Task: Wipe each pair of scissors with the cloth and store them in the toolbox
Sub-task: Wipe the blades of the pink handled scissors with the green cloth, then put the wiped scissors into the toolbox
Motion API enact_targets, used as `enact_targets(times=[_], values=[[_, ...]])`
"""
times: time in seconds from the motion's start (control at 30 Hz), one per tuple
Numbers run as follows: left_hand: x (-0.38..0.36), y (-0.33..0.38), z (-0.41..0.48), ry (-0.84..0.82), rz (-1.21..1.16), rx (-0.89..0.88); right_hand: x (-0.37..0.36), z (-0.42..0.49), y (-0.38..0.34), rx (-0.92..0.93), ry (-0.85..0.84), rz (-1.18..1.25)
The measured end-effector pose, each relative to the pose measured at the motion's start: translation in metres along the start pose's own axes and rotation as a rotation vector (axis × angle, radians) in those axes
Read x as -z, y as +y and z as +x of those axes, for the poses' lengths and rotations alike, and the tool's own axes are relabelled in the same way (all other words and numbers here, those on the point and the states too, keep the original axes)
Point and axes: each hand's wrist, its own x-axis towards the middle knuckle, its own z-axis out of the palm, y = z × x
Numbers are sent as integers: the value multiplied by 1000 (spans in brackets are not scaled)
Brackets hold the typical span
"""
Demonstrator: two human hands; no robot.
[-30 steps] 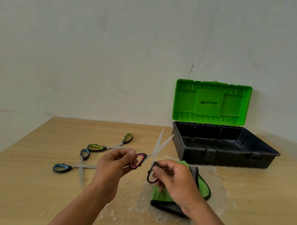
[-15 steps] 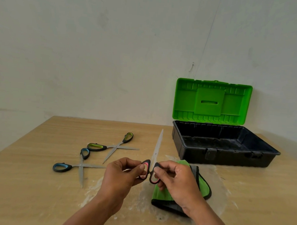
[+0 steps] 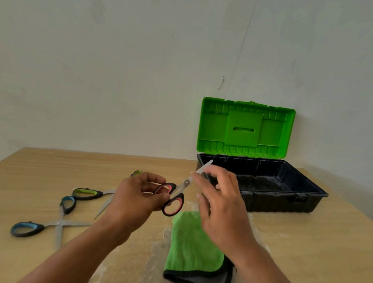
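Left hand (image 3: 136, 194) grips pink-handled scissors (image 3: 174, 201) by the handles, blades closed, held above the bench (image 3: 304, 253). Right hand (image 3: 221, 207) fingers are at the blades; blurred, so I can't tell if it's pinching them. Green cloth (image 3: 189, 248) lies under the right hand. Open toolbox (image 3: 285, 201) sits beyond it. Green-handled scissors (image 3: 85, 193) and blue-handled scissors (image 3: 25, 228) lie left of the left hand.

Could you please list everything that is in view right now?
red-handled scissors: one, red and black, held above the table
green-handled scissors: one, on the table, left
blue-handled scissors: one, blades open, far left
cloth: one, green, folded, near edge
toolbox: one, black, green lid open, back right
table: one, light wood
wall: white, behind
left hand: holds the red handles
right hand: fingers at the blades, grip blurred
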Motion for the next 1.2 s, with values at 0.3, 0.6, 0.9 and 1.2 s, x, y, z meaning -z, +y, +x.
enact_targets(times=[0.3, 0.6, 0.9, 1.2], values=[[-26, 13, 35, -117, 41, -42, 3, 49, 56, 204, -190, -235], [-54, 21, 82, -183, 167, 16, 20, 96, 136, -112, -521, -225], [-66, -29, 101, -400, 1276, -63, -40, 105, 211, -459, -873, -263], [-72, -44, 106, -348, 1389, -128, -72, 99, 211, -418, -973, -257]])
